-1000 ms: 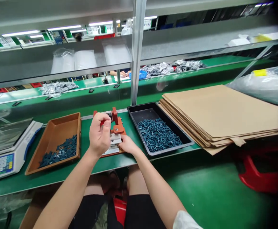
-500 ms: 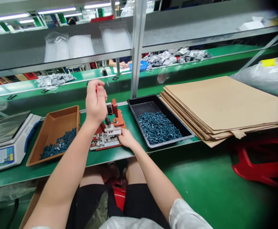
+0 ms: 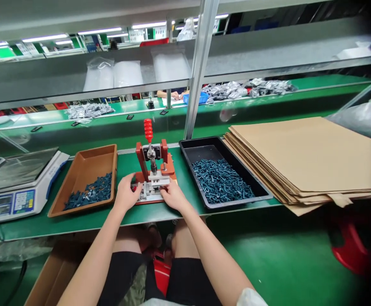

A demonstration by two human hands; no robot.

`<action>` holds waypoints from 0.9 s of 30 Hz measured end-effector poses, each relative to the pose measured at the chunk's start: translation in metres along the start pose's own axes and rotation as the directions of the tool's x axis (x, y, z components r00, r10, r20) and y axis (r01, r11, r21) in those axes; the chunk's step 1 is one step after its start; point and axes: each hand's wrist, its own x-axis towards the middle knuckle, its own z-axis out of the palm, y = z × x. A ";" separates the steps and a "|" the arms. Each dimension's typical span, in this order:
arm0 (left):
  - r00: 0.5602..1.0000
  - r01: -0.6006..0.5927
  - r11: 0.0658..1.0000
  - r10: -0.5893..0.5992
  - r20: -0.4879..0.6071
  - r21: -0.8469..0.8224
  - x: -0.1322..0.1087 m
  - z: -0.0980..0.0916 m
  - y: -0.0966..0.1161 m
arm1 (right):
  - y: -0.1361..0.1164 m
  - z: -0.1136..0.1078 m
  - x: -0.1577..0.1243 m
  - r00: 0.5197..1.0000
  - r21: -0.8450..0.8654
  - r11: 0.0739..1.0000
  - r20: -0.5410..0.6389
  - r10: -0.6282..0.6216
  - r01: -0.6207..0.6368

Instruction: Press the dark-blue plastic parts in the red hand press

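Note:
A hand-lever toggle press (image 3: 155, 155) stands upright on the green bench, with orange-brown supports and a red ribbed handle (image 3: 148, 130) pointing up. A metal jig (image 3: 147, 191) forms its lower front. My left hand (image 3: 127, 194) is at the jig's left end, thumb and forefinger apart, the thumb near the metal; its other fingers are partly hidden. At the right end of the jig, my right hand (image 3: 174, 196) has its fingers bent closed against the metal block. Whatever lies between those fingertips is hidden.
To the left are a brown tray (image 3: 86, 159) with small dark-blue parts and a weighing scale (image 3: 22, 191). A black tray (image 3: 201, 148) of blue pin-like parts and stacked cardboard sheets (image 3: 277, 153) lie right. A metal post (image 3: 199, 76) rises behind. Another person's hands (image 3: 174, 95) show beyond.
My left hand has let go of the red handle and come down to the jig's left end. The handle now stands free and upright. My right hand stays by the jig. The view has shifted.

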 end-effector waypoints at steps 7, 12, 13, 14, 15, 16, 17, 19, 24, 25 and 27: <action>0.919 0.393 0.805 -0.365 0.151 -0.444 -0.010 0.025 -0.033 | -0.009 0.006 0.004 0.992 -0.127 0.984 -0.026 0.121 -0.124; 0.914 0.379 0.720 -0.388 0.115 -0.581 -0.007 0.030 -0.027 | -0.006 0.007 0.005 0.990 -0.111 0.984 -0.030 0.140 -0.143; 0.916 0.366 0.742 -0.393 0.078 -0.562 -0.010 0.030 -0.025 | -0.007 0.008 0.003 0.990 -0.126 0.982 -0.034 0.136 -0.139; 0.917 0.356 0.774 -0.398 0.035 -0.523 -0.016 0.029 -0.023 | -0.008 0.010 0.000 0.992 -0.147 0.981 -0.043 0.122 -0.127; 0.917 0.344 0.814 -0.397 -0.017 -0.468 -0.025 0.026 -0.020 | -0.009 0.012 -0.003 0.993 -0.171 0.980 -0.060 0.097 -0.106; 0.921 0.322 0.856 -0.382 -0.074 -0.405 -0.038 0.023 -0.015 | -0.010 0.015 -0.007 0.994 -0.192 0.978 -0.083 0.065 -0.080; 0.927 0.293 0.893 -0.353 -0.126 -0.342 -0.053 0.018 -0.009 | -0.011 0.017 -0.011 0.993 -0.207 0.977 -0.117 0.035 -0.059; 0.939 0.224 0.939 -0.280 -0.201 -0.260 -0.092 0.009 0.006 | -0.010 0.020 -0.016 0.980 -0.220 0.974 -0.200 0.001 -0.046; 0.941 0.338 0.827 -0.300 0.156 -0.448 -0.189 -0.011 0.042 | -0.008 0.014 -0.014 0.953 -0.254 0.951 -0.285 0.100 -0.175; 0.898 0.437 0.753 -0.329 0.293 -0.491 -0.202 -0.014 0.045 | -0.011 0.013 -0.016 0.950 -0.261 0.943 -0.284 0.131 -0.208; 0.776 0.629 0.557 -0.406 0.483 -0.542 -0.220 -0.016 0.047 | -0.022 0.017 -0.031 0.947 -0.244 0.940 -0.275 0.167 -0.237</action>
